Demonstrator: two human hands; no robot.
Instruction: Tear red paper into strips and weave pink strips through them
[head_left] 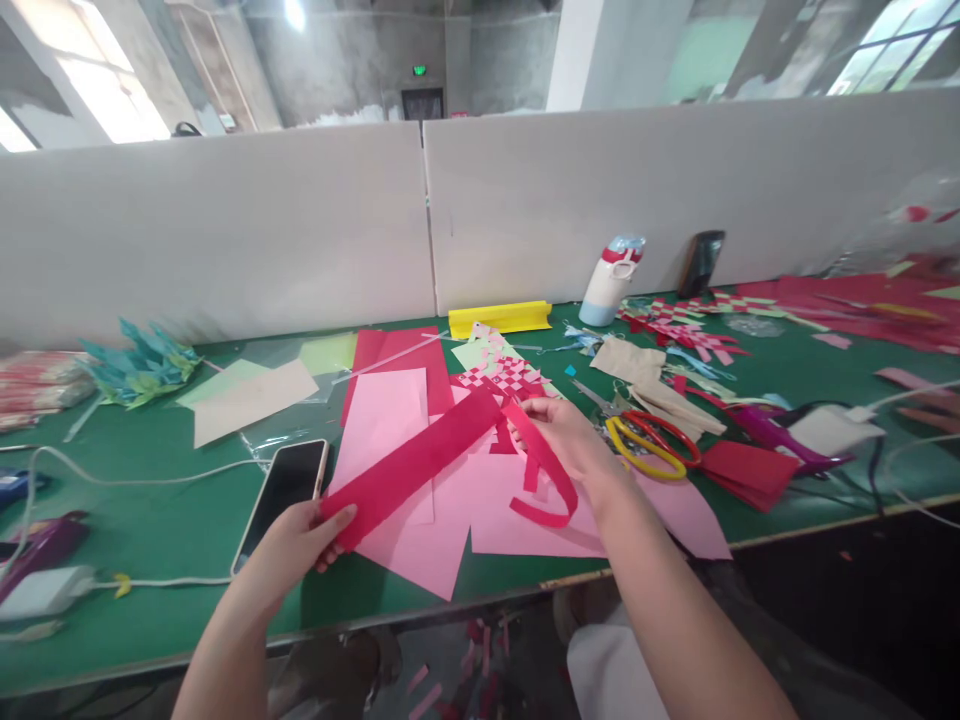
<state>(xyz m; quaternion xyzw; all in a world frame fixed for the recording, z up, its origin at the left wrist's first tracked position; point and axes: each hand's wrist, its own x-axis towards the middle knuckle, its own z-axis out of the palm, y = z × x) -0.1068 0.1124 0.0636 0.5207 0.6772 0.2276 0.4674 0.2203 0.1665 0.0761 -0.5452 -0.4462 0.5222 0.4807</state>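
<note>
My left hand (321, 530) pinches the near end of a wide red paper strip (412, 470), which slants up and away to the right. At its far end, my right hand (551, 430) is closed on a narrow red paper strip (553, 492) that curls down below the fingers. Whether the right hand also grips the wide strip cannot be made out. Beneath both lie sheets of pink paper (420, 560) and a larger red sheet (442, 372). A red-and-pink woven paper piece (506, 375) lies just behind the right hand. Beside the right wrist are scissors (652, 445) with yellow and red handles.
A phone (285, 495) lies by my left hand. A bottle (611, 280) and a dark upright object (701, 262) stand near the white partition (300, 230). Purple tools with cables (787, 440) lie right; another person's hand (930, 400) shows at the far right edge.
</note>
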